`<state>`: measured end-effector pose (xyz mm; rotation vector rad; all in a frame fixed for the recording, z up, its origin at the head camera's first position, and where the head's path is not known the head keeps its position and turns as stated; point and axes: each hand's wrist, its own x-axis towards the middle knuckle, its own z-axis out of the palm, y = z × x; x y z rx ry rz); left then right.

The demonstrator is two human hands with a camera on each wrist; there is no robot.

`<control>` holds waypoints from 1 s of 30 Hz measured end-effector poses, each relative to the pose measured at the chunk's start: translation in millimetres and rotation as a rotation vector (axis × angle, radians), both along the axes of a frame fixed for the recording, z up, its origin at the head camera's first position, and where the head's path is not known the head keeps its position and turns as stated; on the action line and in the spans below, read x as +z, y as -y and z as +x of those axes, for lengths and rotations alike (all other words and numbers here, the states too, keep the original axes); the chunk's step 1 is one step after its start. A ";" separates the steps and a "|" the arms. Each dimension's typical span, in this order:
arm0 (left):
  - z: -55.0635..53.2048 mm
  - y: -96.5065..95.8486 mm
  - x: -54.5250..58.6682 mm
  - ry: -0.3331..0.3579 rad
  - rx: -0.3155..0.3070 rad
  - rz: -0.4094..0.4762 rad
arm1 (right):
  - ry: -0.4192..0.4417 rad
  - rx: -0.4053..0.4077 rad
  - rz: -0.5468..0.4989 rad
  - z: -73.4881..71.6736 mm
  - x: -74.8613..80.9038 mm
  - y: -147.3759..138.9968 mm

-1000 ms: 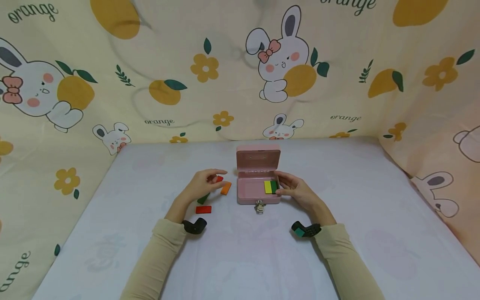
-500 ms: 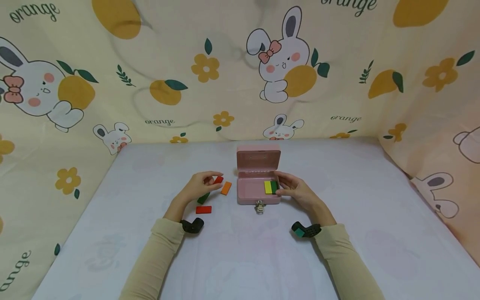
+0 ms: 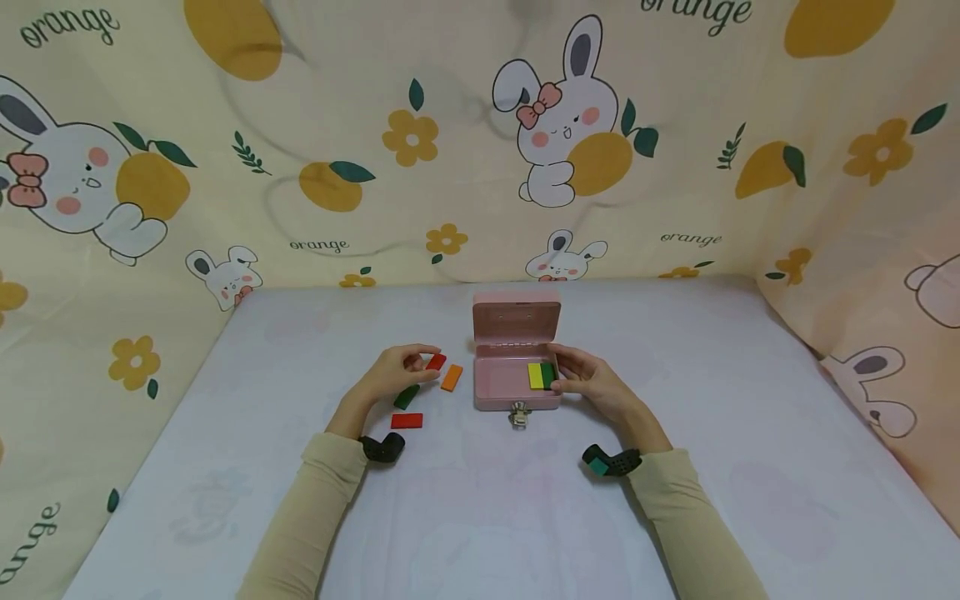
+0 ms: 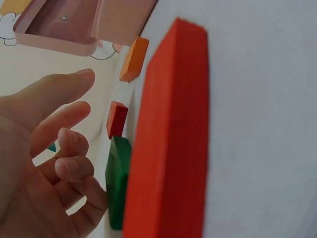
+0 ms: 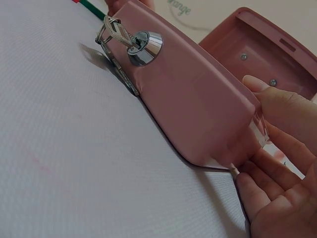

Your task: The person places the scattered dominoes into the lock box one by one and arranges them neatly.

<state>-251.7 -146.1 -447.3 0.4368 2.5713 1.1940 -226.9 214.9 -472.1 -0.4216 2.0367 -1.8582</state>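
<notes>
My left hand (image 3: 392,372) hovers left of the box, fingers relaxed and thumb apart from them, with a small red block (image 3: 436,362) right at the fingertips. In the left wrist view, nothing lies between the thumb and fingers. Close by are an orange block (image 3: 452,377), a dark green block (image 3: 407,397) and, nearer the front, another red block (image 3: 407,421). At the right end of an open pink cash box (image 3: 498,382), my right hand (image 3: 597,382) grips the side wall, thumb at the rim and fingers outside. Inside lie a yellow block (image 3: 535,376) and a green block (image 3: 547,376).
The box lid (image 3: 517,320) stands raised at the back. On its front hangs a lock with a key (image 5: 142,47). A white cloth (image 3: 480,517) covers the table, and a patterned curtain (image 3: 457,125) rises behind it.
My left hand has drawn back slightly left and down from near the orange block, so more of the small red block shows. The right hand stays on the box.
</notes>
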 end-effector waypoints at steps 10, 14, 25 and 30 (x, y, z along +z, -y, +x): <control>-8.7 1.0 -3.7 0.054 0.002 -0.056 | -0.003 -0.006 -0.003 0.5 -0.1 -1.0; -9.1 0.9 -2.6 0.081 0.007 -0.077 | -0.012 0.000 -0.022 -0.2 -0.1 -0.5; -11.7 1.3 0.1 0.130 0.004 -0.116 | -0.010 -0.008 0.005 -0.9 0.3 0.4; -14.3 1.9 0.6 0.158 0.003 -0.110 | -0.003 -0.013 0.014 -0.6 1.2 0.6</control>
